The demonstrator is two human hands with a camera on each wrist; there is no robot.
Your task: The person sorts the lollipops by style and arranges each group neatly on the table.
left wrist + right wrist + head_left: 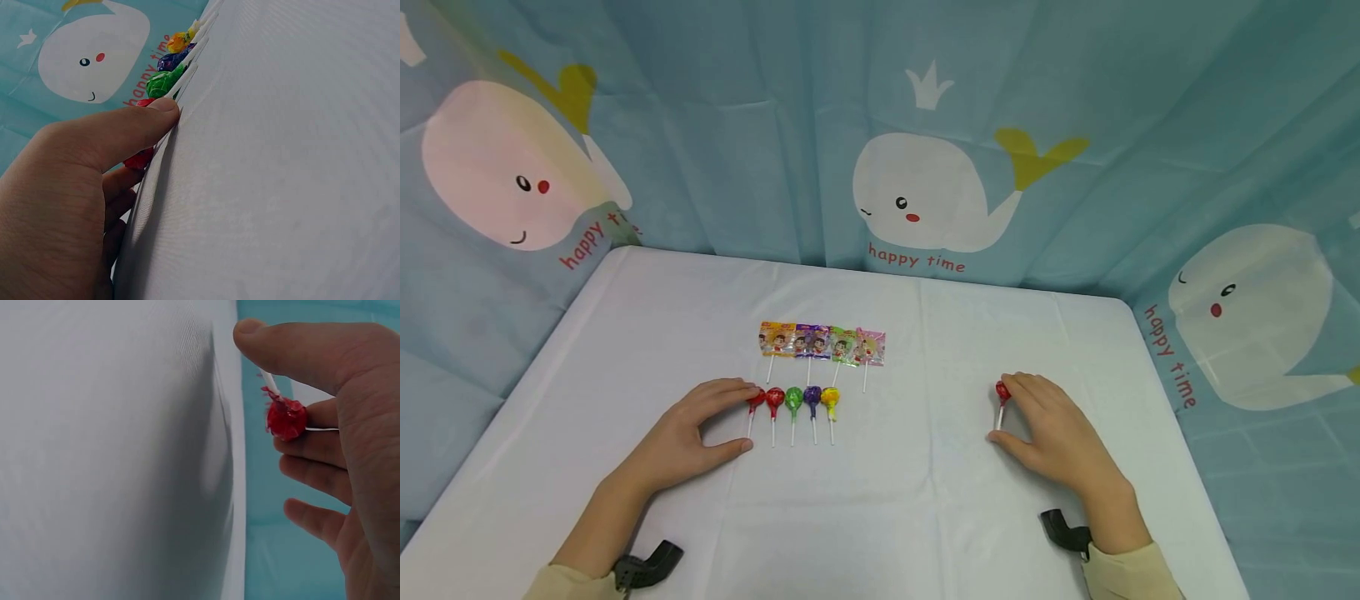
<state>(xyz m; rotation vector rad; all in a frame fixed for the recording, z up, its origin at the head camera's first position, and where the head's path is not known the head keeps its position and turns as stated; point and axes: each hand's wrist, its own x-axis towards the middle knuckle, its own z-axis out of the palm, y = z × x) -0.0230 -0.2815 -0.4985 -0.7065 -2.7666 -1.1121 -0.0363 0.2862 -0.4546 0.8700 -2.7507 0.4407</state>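
My left hand [688, 429] spans a red lollipop [756, 402] at the left end of a row, fingertips on its candy head and thumb at the stick's lower end. In the left wrist view the thumb [140, 128] covers part of the row. Beside it lie another red lollipop [775, 402], a green lollipop [793, 400], a purple lollipop [812, 398] and a yellow lollipop [830, 400]. Away to the right, my right hand [1052, 429] holds a separate red lollipop [286, 419] lengthwise, its wrapped head against the fingers and its stick toward the thumb.
Behind the row lie flat-wrapped lollipops: an orange one [777, 340], a purple one [812, 342], a green one [844, 347] and a pink one [871, 347]. A white cloth covers the table [880, 533]. Blue whale-print curtains [737, 183] hang around its far edge and sides.
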